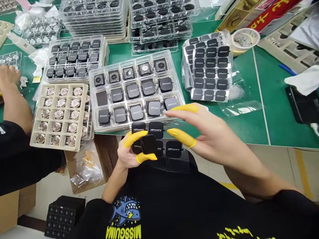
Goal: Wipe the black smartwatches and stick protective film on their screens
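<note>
My left hand (133, 149), with yellow finger covers, grips a black square watch body (149, 144) between thumb and finger. Beside and behind it, a clear sheet of black HiFuture labels (173, 149) lies at my lap by the table edge. My right hand (196, 127) is spread above the sheet's right side, yellow covers on two fingers, holding nothing. Just beyond my hands, a clear plastic tray (178, 89) holds watch bodies; several in the back row show their round sensors, while most others show HiFuture labels. One left compartment shows a plain dark square.
Label sheets (210, 73) and a tape roll (245, 39) lie at the right. A beige tray of round watch parts (59, 114) stands left, with stacked clear trays (94, 20) behind. Another person's hand (10, 78) is at far left. An open carton (104, 156) sits below the table edge.
</note>
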`<action>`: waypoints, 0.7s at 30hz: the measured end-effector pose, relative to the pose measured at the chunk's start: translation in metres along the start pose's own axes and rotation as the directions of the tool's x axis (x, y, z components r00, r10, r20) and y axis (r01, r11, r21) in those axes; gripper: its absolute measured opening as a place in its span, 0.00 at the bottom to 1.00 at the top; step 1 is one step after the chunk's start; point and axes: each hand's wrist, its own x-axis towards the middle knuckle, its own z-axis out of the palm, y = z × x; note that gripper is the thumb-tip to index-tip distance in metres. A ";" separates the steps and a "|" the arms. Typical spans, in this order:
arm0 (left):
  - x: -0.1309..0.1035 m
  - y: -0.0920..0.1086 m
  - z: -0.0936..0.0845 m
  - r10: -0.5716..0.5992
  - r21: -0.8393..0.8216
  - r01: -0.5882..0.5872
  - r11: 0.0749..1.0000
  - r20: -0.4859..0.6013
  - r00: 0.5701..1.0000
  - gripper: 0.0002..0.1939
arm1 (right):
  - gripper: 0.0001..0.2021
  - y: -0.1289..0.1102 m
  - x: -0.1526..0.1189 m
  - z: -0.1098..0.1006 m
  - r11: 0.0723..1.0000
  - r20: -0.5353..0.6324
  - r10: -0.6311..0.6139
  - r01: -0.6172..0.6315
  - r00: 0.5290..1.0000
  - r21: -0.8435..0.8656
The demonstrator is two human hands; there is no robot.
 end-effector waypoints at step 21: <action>0.002 0.001 -0.024 -0.133 -0.004 0.134 0.991 0.078 0.988 0.37 | 0.12 0.014 0.024 0.008 0.853 0.368 0.216 -0.359 0.904 0.379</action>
